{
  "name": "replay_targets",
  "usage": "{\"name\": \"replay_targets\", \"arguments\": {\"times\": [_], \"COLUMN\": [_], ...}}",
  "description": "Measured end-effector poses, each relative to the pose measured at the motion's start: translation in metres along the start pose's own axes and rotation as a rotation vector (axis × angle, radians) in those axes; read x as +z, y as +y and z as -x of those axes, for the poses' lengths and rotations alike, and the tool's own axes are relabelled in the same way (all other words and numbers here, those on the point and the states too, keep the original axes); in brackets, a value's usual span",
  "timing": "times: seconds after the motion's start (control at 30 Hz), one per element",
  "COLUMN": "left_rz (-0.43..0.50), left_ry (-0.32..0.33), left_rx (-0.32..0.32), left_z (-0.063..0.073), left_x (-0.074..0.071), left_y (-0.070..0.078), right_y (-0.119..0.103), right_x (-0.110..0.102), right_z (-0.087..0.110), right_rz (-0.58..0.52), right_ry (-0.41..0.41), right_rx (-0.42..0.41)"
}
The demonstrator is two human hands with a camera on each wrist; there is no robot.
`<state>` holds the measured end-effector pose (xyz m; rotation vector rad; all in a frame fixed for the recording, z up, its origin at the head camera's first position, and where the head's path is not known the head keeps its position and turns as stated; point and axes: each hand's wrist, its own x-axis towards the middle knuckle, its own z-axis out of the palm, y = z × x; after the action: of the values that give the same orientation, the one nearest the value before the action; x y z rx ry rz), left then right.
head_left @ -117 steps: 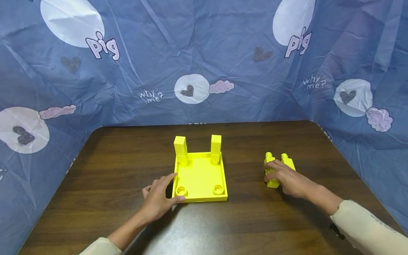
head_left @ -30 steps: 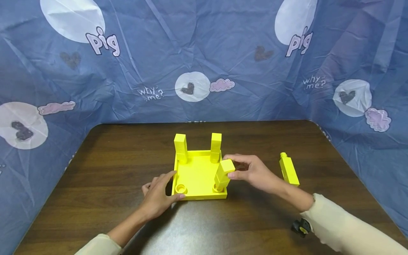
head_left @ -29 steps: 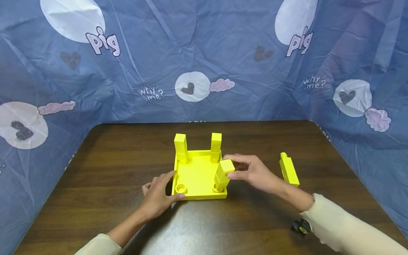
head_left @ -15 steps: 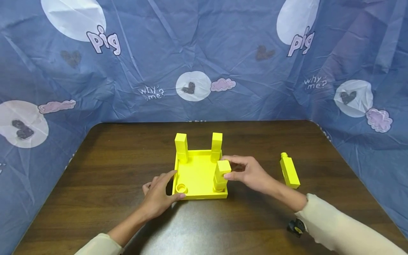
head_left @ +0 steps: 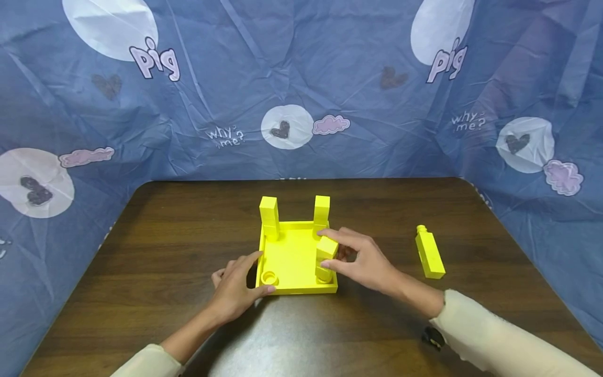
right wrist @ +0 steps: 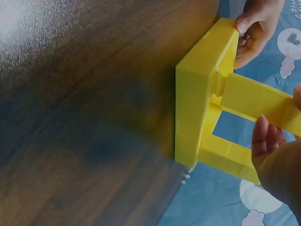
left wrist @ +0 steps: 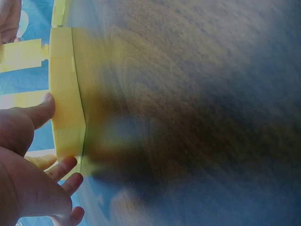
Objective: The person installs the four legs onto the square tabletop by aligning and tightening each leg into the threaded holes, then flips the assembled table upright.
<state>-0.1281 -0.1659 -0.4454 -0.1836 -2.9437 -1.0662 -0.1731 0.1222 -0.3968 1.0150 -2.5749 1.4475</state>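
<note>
In the head view, a yellow square tabletop [head_left: 296,256] with a raised rim lies underside up. Two yellow legs [head_left: 269,214] stand upright at its back corners. My left hand [head_left: 234,293] holds the front left corner, thumb on the front rim and fingers along the left side. An open round socket [head_left: 269,278] shows beside the thumb. With thumb and fingers, my right hand [head_left: 365,260] pinches the upper part of a third leg [head_left: 325,256] over the front right corner. In the right wrist view, that leg [right wrist: 256,100] meets its socket, with its narrow end partly showing.
A loose yellow leg [head_left: 430,254] with a threaded-looking end lies on the brown wooden table [head_left: 188,220], right of the right hand. Blue printed cloth [head_left: 292,78] hangs behind and at both sides of the table.
My right hand has brought one of the two loose legs from the right to the tabletop's front right socket. That leg has since straightened and turned. My left hand has kept its hold.
</note>
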Motion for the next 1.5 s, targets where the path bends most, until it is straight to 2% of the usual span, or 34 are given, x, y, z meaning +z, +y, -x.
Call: {"name": "replay_targets", "arguments": {"times": [0.23,0.33,0.5,0.6,0.8,1.0,1.13,1.33,1.4,1.5], "left_rz": [-0.008,-0.010,-0.006,-0.003,0.002,0.014,0.015,0.015,0.013,0.011], "left_ry": [0.000,0.001,0.003,0.003,0.000,0.001,-0.004,-0.006,-0.007,-0.007], "left_rx": [-0.001,-0.003,-0.002,-0.002,0.005,0.011,0.012,0.007,0.005,0.009], "left_z": [0.000,0.000,0.000,-0.001,-0.001,0.000,0.000,0.000,0.000,0.000], "left_x": [0.000,0.000,0.000,0.001,0.001,0.000,0.000,0.000,0.000,0.000], "left_y": [0.001,0.001,0.001,0.000,-0.001,0.000,0.000,0.000,0.000,0.000], "right_y": [-0.011,-0.012,-0.012,-0.010,-0.009,-0.010,-0.009,-0.006,-0.005,-0.003], "right_x": [-0.014,-0.014,-0.007,-0.005,-0.014,-0.024,-0.020,-0.009,-0.007,-0.008], "right_z": [-0.007,-0.010,-0.012,-0.013,-0.015,-0.015,-0.015,-0.018,-0.018,-0.017], "right_rz": [-0.044,-0.075,-0.060,-0.029,-0.042,-0.138,-0.178,-0.046,-0.030,-0.036], "right_ry": [-0.090,-0.095,-0.064,-0.081,-0.211,-0.300,-0.245,-0.081,-0.067,-0.097], "right_rx": [0.056,0.094,0.175,0.170,0.087,0.126,0.175,0.188,0.177,0.135]}}
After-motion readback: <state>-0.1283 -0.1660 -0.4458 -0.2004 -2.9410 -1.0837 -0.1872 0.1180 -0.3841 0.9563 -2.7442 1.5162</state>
